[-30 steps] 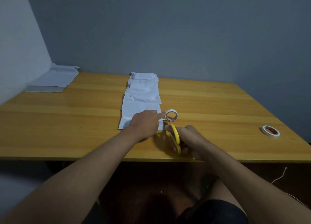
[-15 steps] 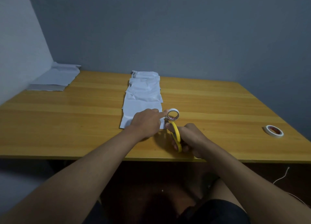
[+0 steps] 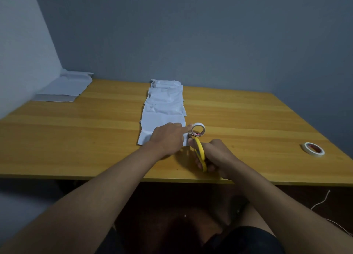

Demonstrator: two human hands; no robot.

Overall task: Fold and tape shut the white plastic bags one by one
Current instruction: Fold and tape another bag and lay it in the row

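Observation:
A row of white plastic bags (image 3: 164, 104) runs from the table's back edge toward me, overlapping one another. My left hand (image 3: 168, 139) lies on the nearest bag's front end, fingers curled, with its fingertips against a small white tape roll (image 3: 198, 129) standing on edge at the bag's right corner. My right hand (image 3: 214, 156) grips yellow-handled scissors (image 3: 200, 152), whose tip points at the underside of the tape roll. The blades and any strip of tape are hidden between my hands.
The wooden table (image 3: 76, 139) carries a second tape roll (image 3: 313, 148) lying flat at the right. A pile of flat white and grey bags (image 3: 65, 87) sits in the back left corner against the wall. A white cord (image 3: 322, 200) hangs below the table's right side.
Both hands, the tape roll and the scissors keep nearly the same pose. Only the camera view has shifted slightly.

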